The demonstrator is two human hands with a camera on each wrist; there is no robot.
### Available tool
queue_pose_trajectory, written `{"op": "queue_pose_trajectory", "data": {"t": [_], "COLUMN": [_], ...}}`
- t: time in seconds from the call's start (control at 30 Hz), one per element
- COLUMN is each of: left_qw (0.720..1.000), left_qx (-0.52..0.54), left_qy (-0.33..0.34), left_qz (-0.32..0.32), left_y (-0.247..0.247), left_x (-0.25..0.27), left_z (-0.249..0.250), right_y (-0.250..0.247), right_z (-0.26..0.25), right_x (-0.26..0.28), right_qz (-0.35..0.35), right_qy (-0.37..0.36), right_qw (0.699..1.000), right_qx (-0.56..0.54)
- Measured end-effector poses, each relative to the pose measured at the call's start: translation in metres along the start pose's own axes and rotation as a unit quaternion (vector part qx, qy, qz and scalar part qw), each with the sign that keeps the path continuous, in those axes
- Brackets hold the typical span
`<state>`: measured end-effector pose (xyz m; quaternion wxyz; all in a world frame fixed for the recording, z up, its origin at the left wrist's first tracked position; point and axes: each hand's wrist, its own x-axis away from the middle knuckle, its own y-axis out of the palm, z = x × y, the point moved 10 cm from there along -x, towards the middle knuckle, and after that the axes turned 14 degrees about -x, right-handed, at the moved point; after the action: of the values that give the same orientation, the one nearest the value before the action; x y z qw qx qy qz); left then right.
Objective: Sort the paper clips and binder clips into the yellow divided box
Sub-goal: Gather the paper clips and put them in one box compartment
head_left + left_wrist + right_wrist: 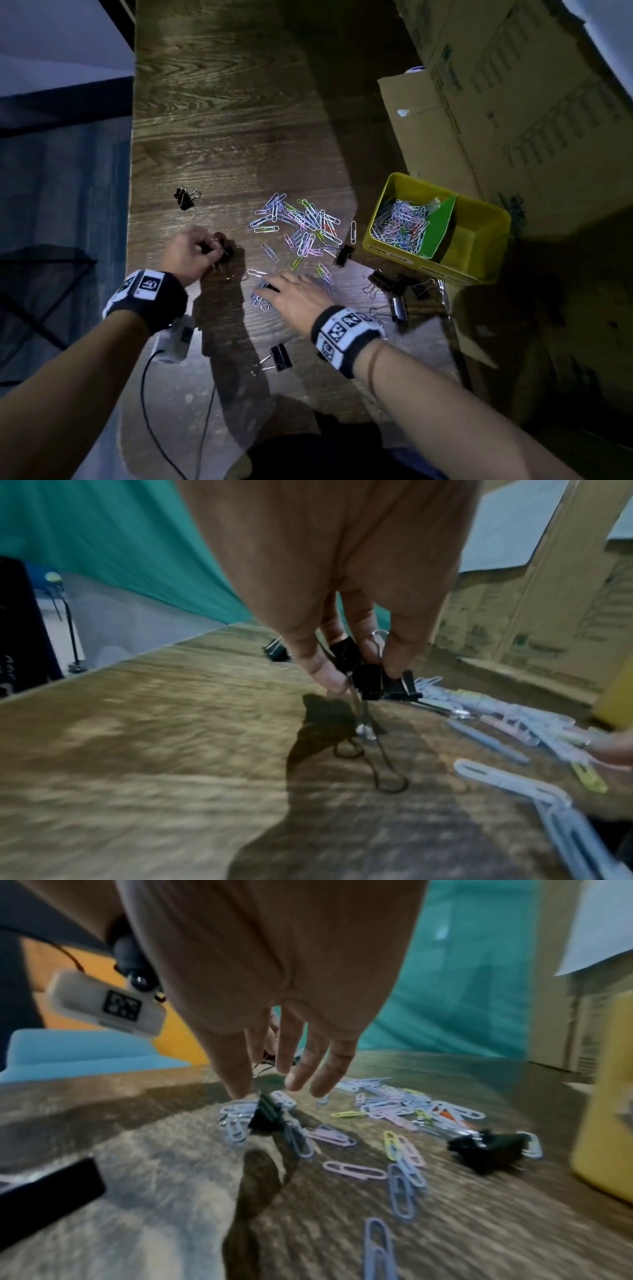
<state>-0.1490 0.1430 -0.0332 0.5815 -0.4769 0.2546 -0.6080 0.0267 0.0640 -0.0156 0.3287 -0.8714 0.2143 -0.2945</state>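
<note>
Left of the yellow divided box (378, 219), the left hand (186, 251) pinches binder clips (368, 679); the right hand (296, 298), fingers spread, should gather paper clips (301, 226) together.

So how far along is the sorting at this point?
Partly done. One side of the yellow box holds paper clips; the other side looks empty. The left hand grips binder clips; the right hand is spread over the table. A loose pile and several binder clips remain on the table.
</note>
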Motion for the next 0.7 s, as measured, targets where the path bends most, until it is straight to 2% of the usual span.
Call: {"op": "queue_pose_trajectory", "data": {"t": [0.1, 0.2, 0.3, 0.37, 0.43, 0.53, 0.6, 0.7], "left_qw": [0.995, 0.995, 0.988, 0.983, 0.982, 0.98, 0.977, 0.979], "left_qx": [-0.092, -0.094, -0.154, -0.163, -0.15, -0.14, -0.133, -0.113], "left_qy": [-0.015, -0.005, 0.01, 0.047, 0.108, 0.121, 0.146, 0.156], "left_qz": [-0.018, -0.033, 0.027, 0.074, 0.049, -0.069, -0.076, -0.063], "left_y": [0.004, 0.01, 0.003, 0.001, 0.021, 0.071, 0.086, 0.09], "left_x": [0.013, 0.024, 0.035, 0.049, 0.066, 0.087, 0.087, 0.066], "left_z": [-0.021, -0.025, -0.008, 0.017, 0.046, 0.066, 0.077, 0.086], "right_y": [0.016, 0.016, 0.011, -0.004, -0.029, -0.062, -0.064, -0.048], "right_z": [0.0, 0.003, 0.014, 0.027, 0.05, 0.091, 0.121, 0.151], "right_x": [-0.015, -0.017, -0.01, 0.003, 0.024, 0.068, 0.091, 0.109], "right_qz": [-0.021, 0.002, 0.023, 0.067, 0.145, 0.244, 0.244, 0.179], "right_qy": [0.006, 0.005, 0.014, 0.035, 0.078, 0.149, 0.216, 0.302], "right_qw": [0.998, 0.998, 0.999, 0.997, 0.982, 0.953, 0.941, 0.934], "right_qx": [0.052, 0.066, 0.021, -0.032, -0.088, -0.104, -0.088, -0.07]}}
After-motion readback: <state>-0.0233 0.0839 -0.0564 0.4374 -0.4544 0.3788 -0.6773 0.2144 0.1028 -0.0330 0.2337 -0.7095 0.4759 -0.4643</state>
